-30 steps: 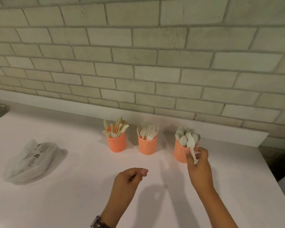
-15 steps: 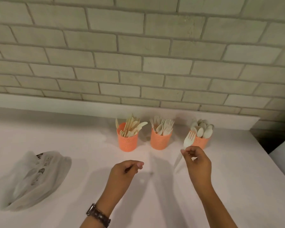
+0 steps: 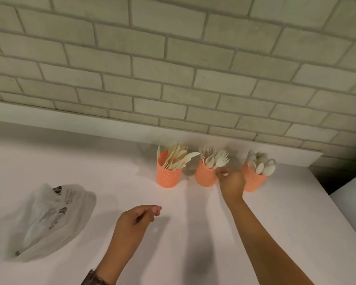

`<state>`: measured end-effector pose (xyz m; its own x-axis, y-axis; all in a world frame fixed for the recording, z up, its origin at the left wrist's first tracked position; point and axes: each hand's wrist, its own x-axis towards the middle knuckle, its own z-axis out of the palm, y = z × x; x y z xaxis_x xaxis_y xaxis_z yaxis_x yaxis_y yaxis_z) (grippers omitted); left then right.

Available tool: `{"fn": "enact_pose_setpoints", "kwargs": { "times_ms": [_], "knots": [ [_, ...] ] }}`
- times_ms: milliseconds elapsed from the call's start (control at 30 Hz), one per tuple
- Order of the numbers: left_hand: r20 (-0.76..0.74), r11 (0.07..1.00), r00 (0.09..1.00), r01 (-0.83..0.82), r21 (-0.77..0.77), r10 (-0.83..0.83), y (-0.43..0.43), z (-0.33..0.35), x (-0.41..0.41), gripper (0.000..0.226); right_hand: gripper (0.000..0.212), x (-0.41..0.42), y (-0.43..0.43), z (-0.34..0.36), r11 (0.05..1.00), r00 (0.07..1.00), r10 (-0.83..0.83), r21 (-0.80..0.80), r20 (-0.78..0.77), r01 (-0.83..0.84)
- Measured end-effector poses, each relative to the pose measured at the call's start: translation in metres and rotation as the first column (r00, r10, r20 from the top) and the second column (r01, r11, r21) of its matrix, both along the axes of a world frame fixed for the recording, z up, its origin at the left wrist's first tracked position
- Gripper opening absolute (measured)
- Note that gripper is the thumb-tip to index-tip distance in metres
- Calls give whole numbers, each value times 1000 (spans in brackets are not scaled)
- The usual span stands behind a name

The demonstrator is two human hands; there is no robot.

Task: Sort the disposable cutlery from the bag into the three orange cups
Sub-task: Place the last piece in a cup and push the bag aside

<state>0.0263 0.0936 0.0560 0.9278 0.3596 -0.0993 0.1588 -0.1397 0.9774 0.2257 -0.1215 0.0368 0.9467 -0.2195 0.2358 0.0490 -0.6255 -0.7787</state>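
Note:
Three orange cups stand in a row near the back of the white counter: the left cup [image 3: 169,177] holds knives, the middle cup [image 3: 205,177] holds forks, the right cup [image 3: 254,182] holds spoons. My right hand [image 3: 231,182] pinches the handle of a pale fork [image 3: 222,159] whose head sits over the middle cup's right rim. My left hand [image 3: 136,223] hovers above the counter with fingers loosely curled and holds nothing. The crumpled white plastic bag [image 3: 43,221] lies at the left.
A brick wall with a low white ledge [image 3: 111,128] runs right behind the cups. The counter [image 3: 275,233] ends at its right edge beside a dark gap and another white surface [image 3: 353,192].
My right hand carried the fork from the spoon cup leftward and forward to the middle cup. The left hand stayed in place. The camera view shifted left and tilted.

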Motion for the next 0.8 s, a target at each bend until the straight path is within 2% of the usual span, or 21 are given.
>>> {"fn": "enact_pose_setpoints", "kwargs": {
  "times_ms": [167,233,333,400,433,500,567,600,700,800],
  "knots": [
    [-53,999,998,-36,33,38,10,-3,-34,20,29,-25,1,6,999,998,-8,47,-68,12],
    [-73,997,995,-71,38,74,16,-4,-49,20,26,-52,10,9,996,997,21,85,-70,-15],
    [-97,989,985,-143,34,146,30,-4,-78,19,20,-103,38,3,981,975,174,107,-136,-160],
    [-110,984,978,-175,45,179,42,-5,-100,20,28,-136,64,-1,945,928,325,107,-181,-309],
    [-118,980,974,-191,48,195,49,-5,-111,21,38,-151,79,-1,914,893,405,107,-198,-391],
    [-126,972,963,-234,39,237,65,-6,-133,21,75,-176,113,2,823,792,564,78,-233,-563],
    [-129,957,949,-287,28,288,83,-6,-154,20,112,-194,153,10,693,679,692,-39,-246,-720],
    [-130,949,941,-313,26,313,93,-6,-164,20,123,-201,174,14,622,631,739,-121,-236,-774],
    [-126,925,916,-380,29,380,127,-4,-194,21,134,-215,243,24,462,545,800,-321,-253,-827],
    [-116,904,897,-426,40,428,166,-1,-223,24,132,-217,315,17,382,544,787,-465,-289,-799]
  ]
}}
